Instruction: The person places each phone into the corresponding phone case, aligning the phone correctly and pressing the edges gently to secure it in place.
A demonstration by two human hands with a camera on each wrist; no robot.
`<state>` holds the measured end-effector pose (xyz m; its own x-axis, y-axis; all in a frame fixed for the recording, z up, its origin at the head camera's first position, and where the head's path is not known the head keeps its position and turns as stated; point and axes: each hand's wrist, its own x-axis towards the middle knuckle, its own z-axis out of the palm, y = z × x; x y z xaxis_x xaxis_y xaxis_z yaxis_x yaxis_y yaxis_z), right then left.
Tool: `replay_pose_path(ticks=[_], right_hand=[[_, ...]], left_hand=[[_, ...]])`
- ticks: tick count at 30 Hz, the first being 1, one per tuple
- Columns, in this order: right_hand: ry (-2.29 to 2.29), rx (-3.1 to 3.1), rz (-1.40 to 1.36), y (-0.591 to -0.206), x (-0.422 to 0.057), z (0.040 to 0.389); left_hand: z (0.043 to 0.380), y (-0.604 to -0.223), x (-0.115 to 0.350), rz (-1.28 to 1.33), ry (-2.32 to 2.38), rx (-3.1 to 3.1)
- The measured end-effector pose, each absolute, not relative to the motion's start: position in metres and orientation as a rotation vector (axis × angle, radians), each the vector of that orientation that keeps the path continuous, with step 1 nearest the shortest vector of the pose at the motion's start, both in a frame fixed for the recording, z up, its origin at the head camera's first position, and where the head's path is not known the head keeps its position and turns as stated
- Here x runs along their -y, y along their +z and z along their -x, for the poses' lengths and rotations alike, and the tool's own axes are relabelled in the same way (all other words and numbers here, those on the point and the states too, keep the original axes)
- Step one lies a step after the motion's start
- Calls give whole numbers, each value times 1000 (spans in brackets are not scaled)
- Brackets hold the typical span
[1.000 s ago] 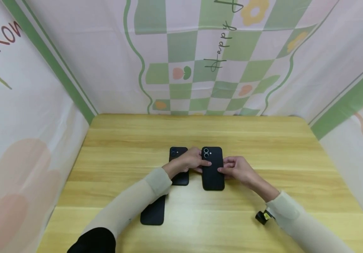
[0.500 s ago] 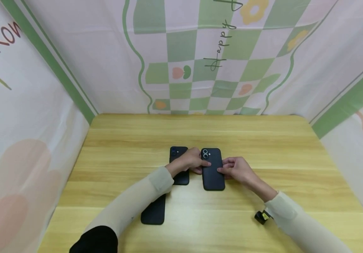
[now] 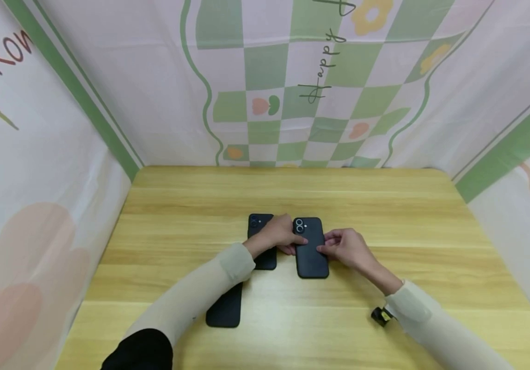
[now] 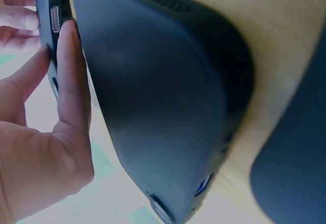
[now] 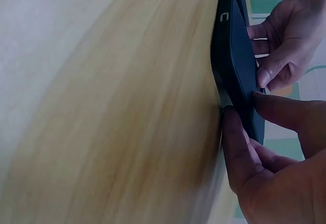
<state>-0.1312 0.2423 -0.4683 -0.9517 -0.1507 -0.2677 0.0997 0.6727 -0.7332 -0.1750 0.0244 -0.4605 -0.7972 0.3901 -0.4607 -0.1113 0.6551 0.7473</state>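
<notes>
A black phone [image 3: 312, 262] with two ringed camera lenses at its upper left lies back side up between both hands, close over the table in the head view. My left hand [image 3: 280, 232] pinches its left edge, thumb on the back. On the opposite edge, my right hand [image 3: 349, 247] grips it between thumb and fingers. The right wrist view shows those fingertips at the phone's [image 5: 239, 61] underside. Under my left wrist lies a second black phone [image 3: 267, 262], partly covered by the hand and forearm; it looms large in the left wrist view.
A third black phone [image 3: 225, 311] lies nearer the front left, its upper part hidden by the left sleeve. A small black device [image 3: 380, 316] sits at the right cuff. The wooden table [image 3: 385, 205] backs onto a patterned curtain [image 3: 265, 67].
The held phone's camera end has dropped slightly toward me, bringing the phone flatter to the table. Both hands keep their grip and have barely moved.
</notes>
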Motion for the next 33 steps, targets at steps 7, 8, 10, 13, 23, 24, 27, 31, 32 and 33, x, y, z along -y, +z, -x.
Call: replay_pose_path(ticks=[7,8,10,13,23,24,27,31,32,33], right_hand=[[-1082,-2660,88,-469,-242,133],[-1074,-2668,92,-469,-242,133],[-1054,-2683,103,-469,-242,132],[-1034,-2699,108,-469,-242,131],[-1000,-2741,168,-468,-246,130],[-995,-2744,178,-468,-246,130],[-935,-2766,248,-466,-246,129],[-825,-2780,366,-464,-248,130],[-804,-2783,393,-463,-248,131],[-787,-2787,413,-462,-250,132]], left_hand=[[172,-461,-26,-266,1030,-2343],[172,-461,-27,-268,1033,-2346],[170,-461,-27,-266,1049,-2346],[169,-462,-27,-253,1072,-2343],[169,-465,-25,-220,1136,-2311],[169,-464,-24,-234,1126,-2326],[165,-461,-20,-275,1078,-2393],[156,-457,-12,-292,1116,-2452],[155,-455,-9,-296,1146,-2455],[153,-453,-7,-302,1179,-2459]])
